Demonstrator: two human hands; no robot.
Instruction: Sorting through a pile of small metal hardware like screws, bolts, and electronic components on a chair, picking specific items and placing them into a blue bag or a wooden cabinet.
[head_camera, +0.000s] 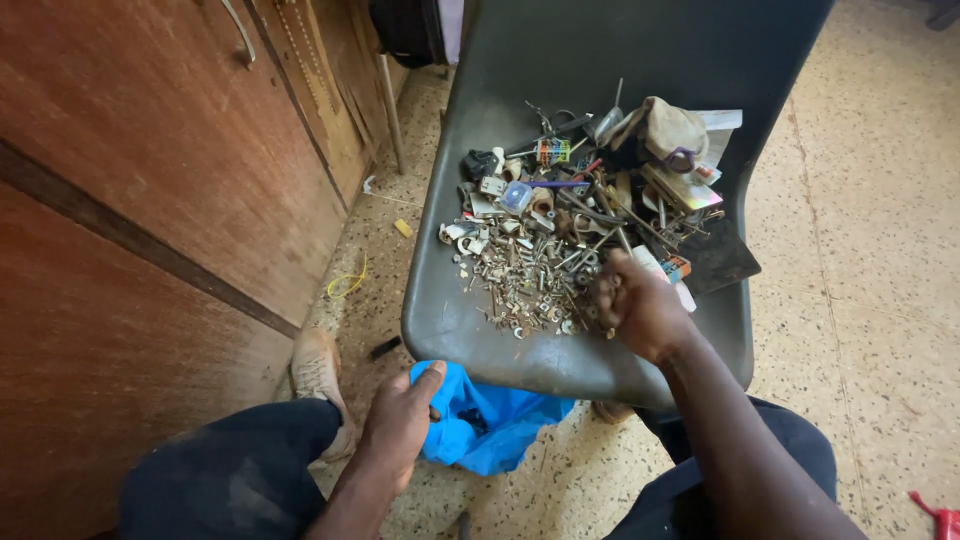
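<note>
A dark grey plastic chair seat holds a heap of small hardware: screws, nails, washers, plugs and bits of plastic. My right hand rests on the near right side of the heap, fingers curled down among the screws; what it grips is hidden. Below the seat's front edge my left hand holds the rim of a blue plastic bag. A tan cloth pouch lies at the far end of the pile.
A brown wooden cabinet fills the left side. The floor is speckled terrazzo. A yellow loop of wire lies by the cabinet base. My foot in a worn shoe stands beside the chair.
</note>
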